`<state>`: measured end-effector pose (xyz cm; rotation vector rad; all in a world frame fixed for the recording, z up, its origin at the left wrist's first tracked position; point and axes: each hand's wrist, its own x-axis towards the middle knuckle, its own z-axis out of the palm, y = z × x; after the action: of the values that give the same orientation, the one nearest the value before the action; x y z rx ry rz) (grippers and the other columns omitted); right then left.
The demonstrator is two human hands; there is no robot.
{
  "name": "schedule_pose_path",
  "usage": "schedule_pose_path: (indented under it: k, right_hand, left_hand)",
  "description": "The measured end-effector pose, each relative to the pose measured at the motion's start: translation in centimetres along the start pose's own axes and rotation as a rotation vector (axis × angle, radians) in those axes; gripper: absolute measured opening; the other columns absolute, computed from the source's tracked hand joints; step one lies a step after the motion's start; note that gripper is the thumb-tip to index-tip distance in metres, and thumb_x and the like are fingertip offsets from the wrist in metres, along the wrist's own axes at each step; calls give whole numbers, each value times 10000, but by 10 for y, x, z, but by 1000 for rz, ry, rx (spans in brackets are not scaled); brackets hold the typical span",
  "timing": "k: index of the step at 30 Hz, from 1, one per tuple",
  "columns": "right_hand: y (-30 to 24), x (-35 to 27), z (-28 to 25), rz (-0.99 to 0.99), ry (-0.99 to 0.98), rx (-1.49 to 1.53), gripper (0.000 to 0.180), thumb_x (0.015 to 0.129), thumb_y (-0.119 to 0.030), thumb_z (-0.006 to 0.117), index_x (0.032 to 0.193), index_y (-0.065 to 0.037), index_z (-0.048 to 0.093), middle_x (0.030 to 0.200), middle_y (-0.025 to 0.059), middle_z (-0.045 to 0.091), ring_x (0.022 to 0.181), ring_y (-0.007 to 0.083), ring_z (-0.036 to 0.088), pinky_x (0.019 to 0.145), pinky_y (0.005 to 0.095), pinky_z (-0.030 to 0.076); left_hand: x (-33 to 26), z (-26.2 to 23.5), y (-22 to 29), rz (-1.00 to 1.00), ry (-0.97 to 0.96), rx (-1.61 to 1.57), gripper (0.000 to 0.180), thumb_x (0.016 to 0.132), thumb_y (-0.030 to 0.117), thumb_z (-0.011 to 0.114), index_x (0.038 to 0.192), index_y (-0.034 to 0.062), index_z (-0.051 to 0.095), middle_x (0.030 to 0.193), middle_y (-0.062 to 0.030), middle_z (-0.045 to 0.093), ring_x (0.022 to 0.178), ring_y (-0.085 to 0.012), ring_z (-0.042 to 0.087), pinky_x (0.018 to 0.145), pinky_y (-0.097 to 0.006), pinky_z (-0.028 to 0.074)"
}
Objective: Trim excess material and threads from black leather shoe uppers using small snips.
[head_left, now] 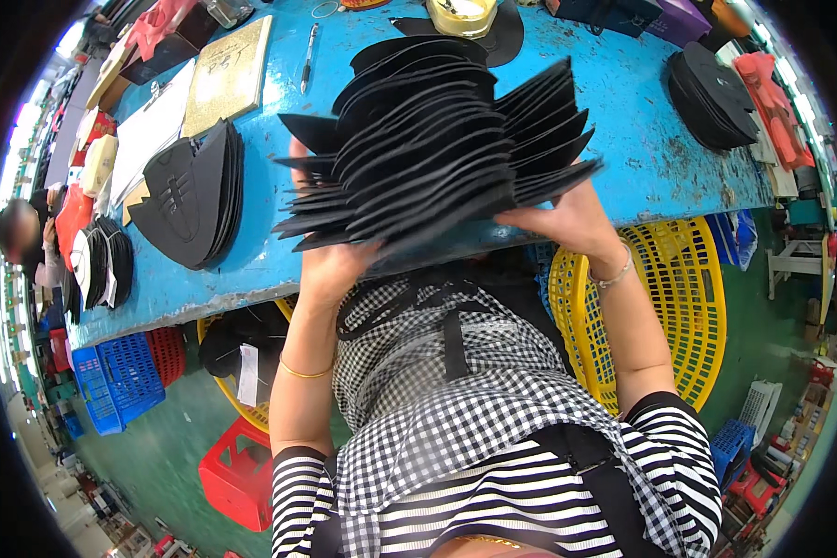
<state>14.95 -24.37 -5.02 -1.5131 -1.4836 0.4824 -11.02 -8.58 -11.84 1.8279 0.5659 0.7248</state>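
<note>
A thick stack of black shoe upper pieces [428, 149] is gripped between my two hands over the front edge of the blue table [614, 121]. Its layers fan out unevenly to both sides. My left hand [333, 265] clasps the lower left of the stack, with some fingers hidden behind it. On the other side my right hand [567, 219] supports the lower right, its thumb toward the middle and its other fingers partly covered by the pieces. To the left lies another pile of black upper pieces [191, 195], with stitched lines on the top one.
More black pieces [711, 98] are piled at the right. A pen [309, 60], a gold-coloured pad [228, 74] and a yellowish container [462, 17] sit at the back. Below stand yellow baskets [702, 316], a blue crate [116, 381] and a red stool [237, 474]. Someone [23, 232] is at far left.
</note>
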Motion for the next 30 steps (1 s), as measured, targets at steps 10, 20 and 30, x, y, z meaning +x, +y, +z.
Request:
schedule_pose_path:
  k: [10,20,30]
  right_hand:
    - [-48,21,-14,122,616,636,203,925,-99,631,1120,-44,613,1125,102,623,1004,162,621,880,314,519]
    - [-33,9,11,-183,528,1017,326,899,-144,653,1178,6,574,1262,113,594,1159,191,570,957,339,485]
    - [-33,-4,-3,268,198,361,336,726,-13,811,1022,28,657,976,61,708,891,133,644,820,288,521]
  left_hand:
    - [34,35,69,367,182,-336,1459,554,16,899,1534,137,-175,1449,-176,404,1292,-263,449,1110,-402,369]
    - [33,50,44,-37,252,-539,504,777,-17,790,1197,1,512,1112,-68,617,1009,-160,588,909,-314,479]
    - [40,29,72,-2,187,-399,487,809,160,825,1192,15,562,1053,-50,652,947,-148,599,868,-283,483]
